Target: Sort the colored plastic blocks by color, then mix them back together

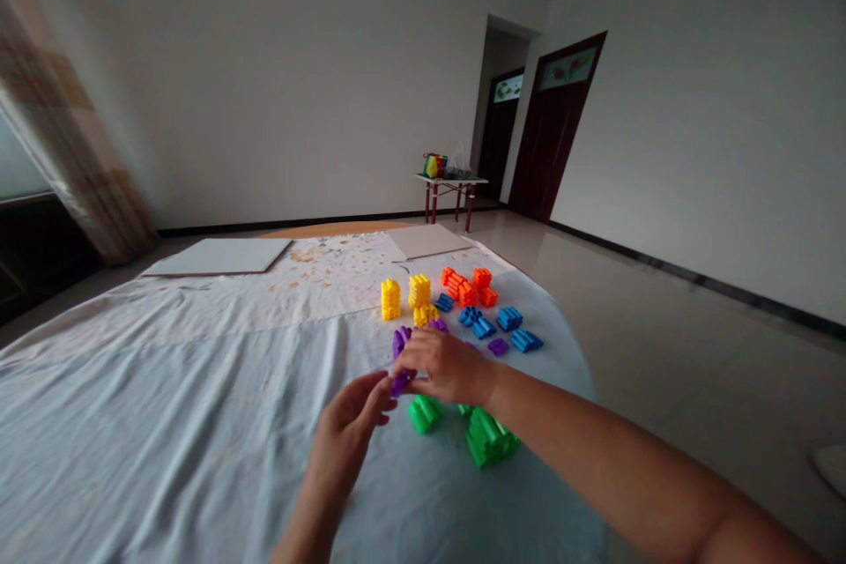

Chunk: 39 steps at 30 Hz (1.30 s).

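Between the fingertips of both hands is a small purple building block (pixel 399 385), partly covered by the fingers. My left hand (pixel 350 419) pinches it from the left, and my right hand (pixel 448 367) grips it from the right. Just beyond my right hand lie other purple blocks (pixel 401 340), partly hidden by it. Green blocks (pixel 489 438) lie on the near side, under and beside my right forearm. Farther back are yellow blocks (pixel 390 300), some stacked upright, orange blocks (pixel 463 287) joined in clusters, and several blue blocks (pixel 510 318).
A pale, wrinkled cloth (pixel 218 423) covers the round table. Two flat boards, a white one (pixel 218 256) and a beige one (pixel 428 241), lie toward its far edge. Beyond stands a small side table (pixel 482 181) with a colourful object and a clear plastic bag.
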Each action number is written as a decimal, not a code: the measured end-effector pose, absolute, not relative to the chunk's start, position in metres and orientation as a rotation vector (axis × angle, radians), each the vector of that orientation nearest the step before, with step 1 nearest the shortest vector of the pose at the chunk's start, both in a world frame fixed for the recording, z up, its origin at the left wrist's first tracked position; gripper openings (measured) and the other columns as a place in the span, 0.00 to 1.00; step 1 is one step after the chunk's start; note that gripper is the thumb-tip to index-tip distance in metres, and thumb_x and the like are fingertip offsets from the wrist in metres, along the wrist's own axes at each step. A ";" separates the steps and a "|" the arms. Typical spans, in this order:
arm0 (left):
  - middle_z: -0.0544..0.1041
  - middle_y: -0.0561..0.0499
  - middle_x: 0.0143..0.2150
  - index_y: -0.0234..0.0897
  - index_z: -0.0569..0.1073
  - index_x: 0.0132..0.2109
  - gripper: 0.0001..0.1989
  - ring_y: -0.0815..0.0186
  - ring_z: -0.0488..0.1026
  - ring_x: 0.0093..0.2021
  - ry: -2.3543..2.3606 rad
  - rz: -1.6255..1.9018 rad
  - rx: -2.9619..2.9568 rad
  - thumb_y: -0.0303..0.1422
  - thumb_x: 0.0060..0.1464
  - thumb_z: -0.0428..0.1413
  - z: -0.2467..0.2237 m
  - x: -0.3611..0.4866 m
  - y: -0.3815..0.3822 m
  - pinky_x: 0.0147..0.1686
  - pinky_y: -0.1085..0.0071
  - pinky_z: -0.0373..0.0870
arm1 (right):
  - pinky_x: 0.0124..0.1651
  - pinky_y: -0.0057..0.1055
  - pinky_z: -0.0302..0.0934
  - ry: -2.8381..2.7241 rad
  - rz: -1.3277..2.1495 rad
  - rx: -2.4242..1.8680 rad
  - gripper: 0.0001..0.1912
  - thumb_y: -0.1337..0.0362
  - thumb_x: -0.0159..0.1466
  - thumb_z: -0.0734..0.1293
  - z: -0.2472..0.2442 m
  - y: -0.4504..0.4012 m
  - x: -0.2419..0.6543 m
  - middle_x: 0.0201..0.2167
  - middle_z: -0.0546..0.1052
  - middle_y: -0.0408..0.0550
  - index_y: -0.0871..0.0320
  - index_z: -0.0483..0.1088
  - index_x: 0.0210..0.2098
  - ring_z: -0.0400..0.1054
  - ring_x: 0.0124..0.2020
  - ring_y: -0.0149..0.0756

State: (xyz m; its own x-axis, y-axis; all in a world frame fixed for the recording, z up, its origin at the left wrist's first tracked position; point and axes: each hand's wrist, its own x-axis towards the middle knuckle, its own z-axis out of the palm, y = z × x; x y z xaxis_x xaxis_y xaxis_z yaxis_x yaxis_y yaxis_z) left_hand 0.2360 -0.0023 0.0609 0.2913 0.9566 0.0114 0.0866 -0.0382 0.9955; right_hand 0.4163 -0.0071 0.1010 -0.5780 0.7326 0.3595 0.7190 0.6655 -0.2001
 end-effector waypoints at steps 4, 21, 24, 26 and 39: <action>0.79 0.42 0.33 0.32 0.77 0.38 0.28 0.60 0.75 0.32 1.075 1.014 1.384 0.53 0.37 0.59 0.057 0.237 -0.001 0.31 0.65 0.73 | 0.47 0.30 0.55 -2.466 0.090 -1.146 0.09 0.64 0.58 0.69 0.104 -0.005 0.426 0.33 0.75 0.44 0.57 0.71 0.39 0.66 0.39 0.34; 0.80 0.46 0.35 0.35 0.72 0.43 0.25 0.60 0.76 0.37 1.303 1.190 1.421 0.48 0.43 0.58 0.022 0.208 0.013 0.40 0.66 0.71 | 0.51 0.45 0.54 -2.374 0.088 -2.151 0.15 0.63 0.47 0.73 0.057 0.062 0.439 0.42 0.73 0.59 0.60 0.74 0.35 0.61 0.51 0.55; 0.79 0.46 0.34 0.35 0.72 0.44 0.26 0.60 0.75 0.36 1.319 1.171 1.469 0.50 0.43 0.57 0.020 0.208 0.015 0.38 0.65 0.70 | 0.52 0.45 0.53 -2.383 0.103 -2.142 0.15 0.63 0.48 0.72 0.065 0.061 0.441 0.42 0.74 0.55 0.57 0.75 0.36 0.61 0.51 0.53; 0.79 0.46 0.34 0.35 0.73 0.43 0.27 0.60 0.75 0.34 1.346 1.180 1.490 0.51 0.42 0.57 0.020 0.208 0.014 0.35 0.65 0.69 | 0.51 0.44 0.53 -2.381 0.111 -2.123 0.15 0.61 0.48 0.72 0.073 0.057 0.446 0.41 0.74 0.52 0.55 0.75 0.37 0.61 0.50 0.52; 0.79 0.46 0.36 0.35 0.71 0.45 0.30 0.60 0.75 0.39 1.304 1.119 1.457 0.52 0.40 0.58 0.020 0.210 0.015 0.40 0.67 0.70 | 0.34 0.26 0.58 -1.759 0.353 -1.691 0.14 0.67 0.51 0.68 0.072 0.007 0.517 0.29 0.73 0.42 0.60 0.68 0.38 0.66 0.30 0.30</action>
State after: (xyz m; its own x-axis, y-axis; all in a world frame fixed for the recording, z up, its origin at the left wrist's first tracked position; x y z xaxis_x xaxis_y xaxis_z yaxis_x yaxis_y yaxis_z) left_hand 0.2102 0.0154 0.0199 0.0513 0.9959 0.0741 0.2248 -0.0838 0.9708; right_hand 0.5171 0.0074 0.0715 0.0575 0.9606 0.2718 0.7816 0.1260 -0.6109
